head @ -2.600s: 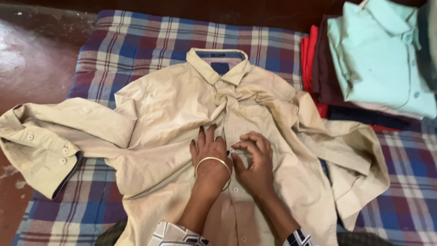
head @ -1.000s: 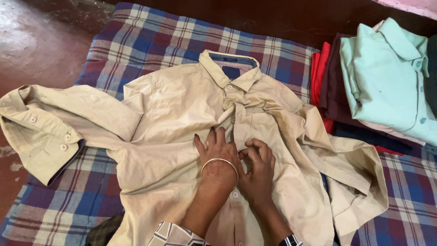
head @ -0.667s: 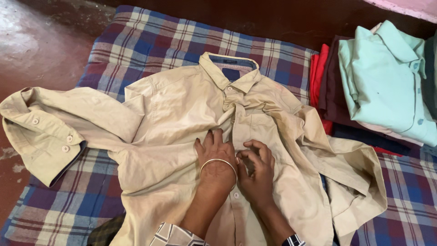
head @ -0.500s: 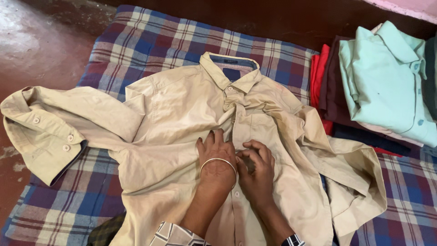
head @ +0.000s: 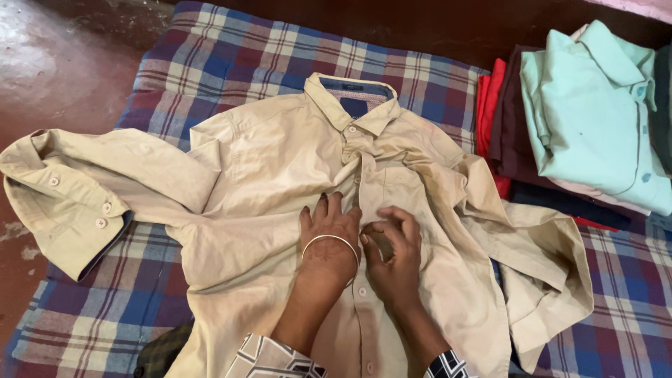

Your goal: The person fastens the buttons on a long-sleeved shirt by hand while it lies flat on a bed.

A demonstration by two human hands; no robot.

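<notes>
Nearest, the left hand (head: 327, 234) lies flat and open, palm down on the front of the beige shirt (head: 266, 210). Just at its three o'clock, the right hand (head: 393, 255) curls its fingers, pinching the shirt's button strip. The shirt is spread face up on a checked blanket (head: 231, 56), collar at twelve o'clock. Farther, at two o'clock, sits a stack of folded clothes (head: 595, 119).
</notes>
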